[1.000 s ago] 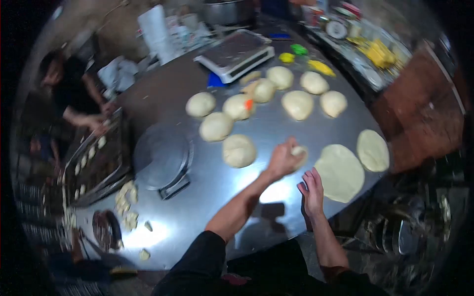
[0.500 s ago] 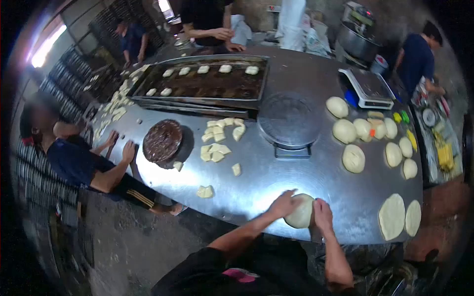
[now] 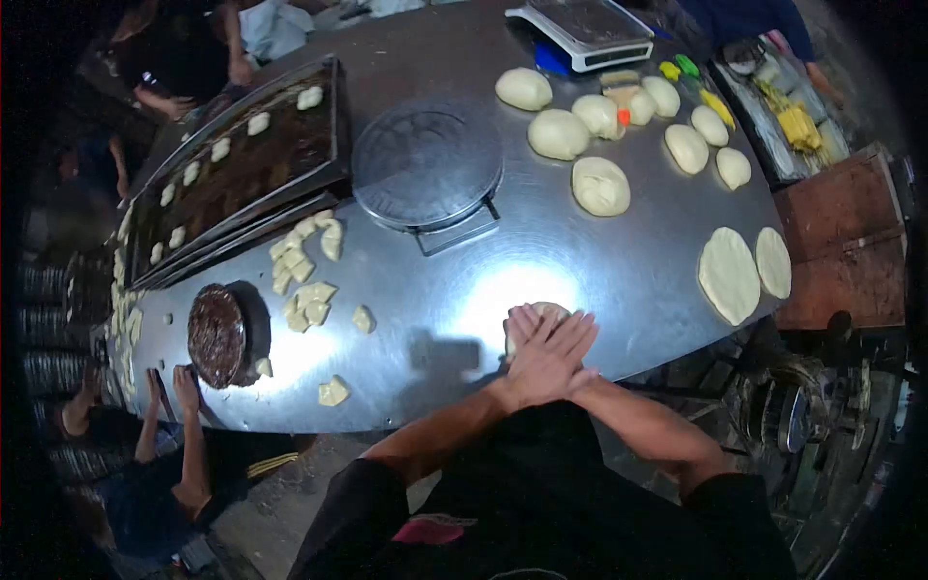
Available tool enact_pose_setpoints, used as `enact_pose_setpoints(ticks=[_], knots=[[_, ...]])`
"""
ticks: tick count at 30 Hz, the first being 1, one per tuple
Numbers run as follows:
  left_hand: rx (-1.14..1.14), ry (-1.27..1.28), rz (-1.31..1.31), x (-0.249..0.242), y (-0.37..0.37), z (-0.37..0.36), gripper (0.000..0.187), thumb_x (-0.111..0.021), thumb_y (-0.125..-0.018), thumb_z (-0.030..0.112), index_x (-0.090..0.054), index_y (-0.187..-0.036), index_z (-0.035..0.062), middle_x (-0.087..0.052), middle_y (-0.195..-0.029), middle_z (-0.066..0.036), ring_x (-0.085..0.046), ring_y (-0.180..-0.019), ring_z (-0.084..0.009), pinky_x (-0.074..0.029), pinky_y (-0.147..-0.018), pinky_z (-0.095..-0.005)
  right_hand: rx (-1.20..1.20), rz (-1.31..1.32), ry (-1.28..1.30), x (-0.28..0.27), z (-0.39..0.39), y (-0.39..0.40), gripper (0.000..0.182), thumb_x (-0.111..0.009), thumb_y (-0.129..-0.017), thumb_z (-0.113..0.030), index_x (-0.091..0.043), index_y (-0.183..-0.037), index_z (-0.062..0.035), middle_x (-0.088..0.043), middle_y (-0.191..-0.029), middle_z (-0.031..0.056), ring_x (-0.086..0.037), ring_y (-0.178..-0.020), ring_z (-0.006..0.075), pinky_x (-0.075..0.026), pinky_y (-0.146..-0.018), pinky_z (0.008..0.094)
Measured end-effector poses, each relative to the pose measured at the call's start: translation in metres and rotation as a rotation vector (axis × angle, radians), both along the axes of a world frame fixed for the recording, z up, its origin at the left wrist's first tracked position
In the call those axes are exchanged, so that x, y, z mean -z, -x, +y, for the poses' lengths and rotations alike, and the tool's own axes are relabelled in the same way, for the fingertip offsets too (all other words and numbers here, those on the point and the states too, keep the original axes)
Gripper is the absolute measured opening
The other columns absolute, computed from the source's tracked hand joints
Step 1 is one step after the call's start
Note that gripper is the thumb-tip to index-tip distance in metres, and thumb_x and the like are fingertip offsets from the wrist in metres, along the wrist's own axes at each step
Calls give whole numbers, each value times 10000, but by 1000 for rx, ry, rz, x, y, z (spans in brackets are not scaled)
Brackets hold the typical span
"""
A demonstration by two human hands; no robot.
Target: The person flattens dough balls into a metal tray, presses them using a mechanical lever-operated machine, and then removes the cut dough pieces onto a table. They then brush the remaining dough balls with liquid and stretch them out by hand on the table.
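Observation:
My left hand (image 3: 543, 370) lies flat across the top of my right hand (image 3: 523, 326), the two crossed with fingers stretched out and apart. Both are over a round piece of dough (image 3: 551, 309) near the table's front edge. Only the dough's far rim and a little of its left side show; the hands cover the rest. The right palm, hidden under the left hand, appears to press on the dough. To the right lie two flattened dough pieces (image 3: 730, 275). Beyond the hands sits a dough ball (image 3: 600, 187) with a creased top.
More dough balls (image 3: 558, 134) and a scale (image 3: 590, 37) stand at the back. A round metal plate (image 3: 427, 159) lies mid-table. Leftward are cut dough pieces (image 3: 309, 306), a bowl of dark filling (image 3: 217, 335), a baking tray (image 3: 338, 126) and a co-worker's hands (image 3: 184, 391).
My hands have gone from cupping the dough ball at its sides to lying crossed on top of it. The view has turned, so the table's contents appear shifted left and rotated.

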State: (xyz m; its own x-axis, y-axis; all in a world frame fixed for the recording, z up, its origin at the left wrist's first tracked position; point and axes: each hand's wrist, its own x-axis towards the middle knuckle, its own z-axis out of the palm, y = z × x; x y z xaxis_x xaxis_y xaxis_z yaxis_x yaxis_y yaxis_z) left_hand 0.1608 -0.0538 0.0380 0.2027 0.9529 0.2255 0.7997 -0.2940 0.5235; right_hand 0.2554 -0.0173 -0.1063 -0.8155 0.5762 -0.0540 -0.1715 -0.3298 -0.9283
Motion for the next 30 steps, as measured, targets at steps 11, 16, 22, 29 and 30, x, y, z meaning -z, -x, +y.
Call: enact_pose_setpoints(ticks=[11, 16, 22, 29, 30], knots=[[-106, 182, -319, 53, 54, 61, 646, -459, -934, 375, -364, -1410, -51, -343, -1494, -192, -275, -1409, -335, -96, -1167, -511, -354, -528, -1289, -81, 84, 43, 639, -481, -911, -354, -324, -1446, -41, -227, -1533, 199, -160, -1437, 352, -113, -1158, 532], [-62, 169, 222, 60, 92, 44, 752, -375, -979, 450, -181, -1453, -101, -172, -1535, -262, -100, -1449, -375, -65, -1174, -506, -382, -931, -1529, -104, 129, 50, 632, -398, -947, -460, -371, -1441, -65, -176, -1567, 151, -114, -1458, 322, -89, -1123, 617], [6, 173, 299, 40, 72, -8, 895, -588, -832, 532, -295, -1433, -64, -277, -1488, -288, -216, -1414, -406, -144, -1133, -580, -253, -926, -1466, -142, 99, 23, 596, -485, -932, -389, -362, -1455, -132, -170, -1561, 177, -109, -1451, 365, -111, -1111, 632], [-45, 325, 109, 26, 105, -10, 630, -647, -845, 373, -458, -1369, 78, -413, -1417, -224, -421, -1275, -407, -376, -1014, -520, -181, -788, -981, -129, 72, -55, 452, -554, -920, -323, -535, -1326, -126, -454, -1402, 210, -402, -1331, 352, -335, -1091, 463], [-126, 553, -142, 22, 112, 5, 572, -620, -872, 344, -471, -1347, 63, -467, -1374, -217, -494, -1208, -405, -458, -945, -481, -163, -786, -999, -131, 84, -48, 452, -554, -920, -323, -535, -1326, -126, -454, -1402, 210, -402, -1331, 352, -335, -1091, 463]])
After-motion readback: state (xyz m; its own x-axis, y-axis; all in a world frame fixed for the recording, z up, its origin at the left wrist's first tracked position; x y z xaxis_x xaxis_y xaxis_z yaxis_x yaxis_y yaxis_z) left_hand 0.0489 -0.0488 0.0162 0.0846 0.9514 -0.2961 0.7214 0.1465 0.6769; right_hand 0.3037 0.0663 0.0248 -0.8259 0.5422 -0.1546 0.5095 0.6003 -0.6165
